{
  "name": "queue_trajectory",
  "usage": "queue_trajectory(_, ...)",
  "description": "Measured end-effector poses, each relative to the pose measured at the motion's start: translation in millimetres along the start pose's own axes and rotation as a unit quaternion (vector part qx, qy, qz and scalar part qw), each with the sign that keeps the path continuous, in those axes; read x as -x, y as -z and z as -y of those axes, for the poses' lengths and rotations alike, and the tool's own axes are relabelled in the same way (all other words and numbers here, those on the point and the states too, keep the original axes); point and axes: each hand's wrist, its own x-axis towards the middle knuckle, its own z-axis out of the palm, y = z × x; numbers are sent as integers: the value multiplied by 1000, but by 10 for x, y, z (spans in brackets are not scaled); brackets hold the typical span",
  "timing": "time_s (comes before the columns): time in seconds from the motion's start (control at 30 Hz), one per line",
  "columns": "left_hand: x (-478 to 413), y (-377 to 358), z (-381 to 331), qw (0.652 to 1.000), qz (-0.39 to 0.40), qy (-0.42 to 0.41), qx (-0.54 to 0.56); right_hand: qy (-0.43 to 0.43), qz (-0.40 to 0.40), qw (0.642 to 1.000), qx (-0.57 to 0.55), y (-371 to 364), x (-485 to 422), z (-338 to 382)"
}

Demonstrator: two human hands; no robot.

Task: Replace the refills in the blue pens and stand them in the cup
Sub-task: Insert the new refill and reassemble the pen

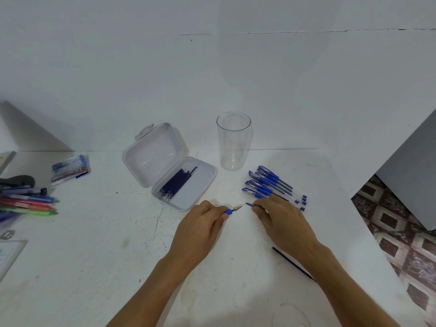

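Lining the two parts up straight should help them join. The left hand (203, 224) pinches a blue pen front (230, 211), with its clear tip, near the box (191, 197) of dark refills (177, 184). The right hand (280, 218) pinches a thin blue part (249, 204) just beside it. The clear cup (233, 143) stands empty.

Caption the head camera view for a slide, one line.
Left hand holds a blue pen's tip section, right hand another blue part, near the open refill box, pens and empty cup.
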Motion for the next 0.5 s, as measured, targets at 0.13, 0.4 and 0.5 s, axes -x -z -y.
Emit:
queue_trajectory(0.13, -9, 16, -11, 1000, 13, -4, 14, -67, 39, 969, -236, 118, -20, 57)
queue_trajectory(0.4, -29, -3, -18, 998, 21, -33, 51, -83, 71, 936, -334, 140, -59, 31)
queue_trajectory(0.5, -27, 0, -13, 998, 13, -30, 57, -85, 63, 932, -346, 138, -62, 10)
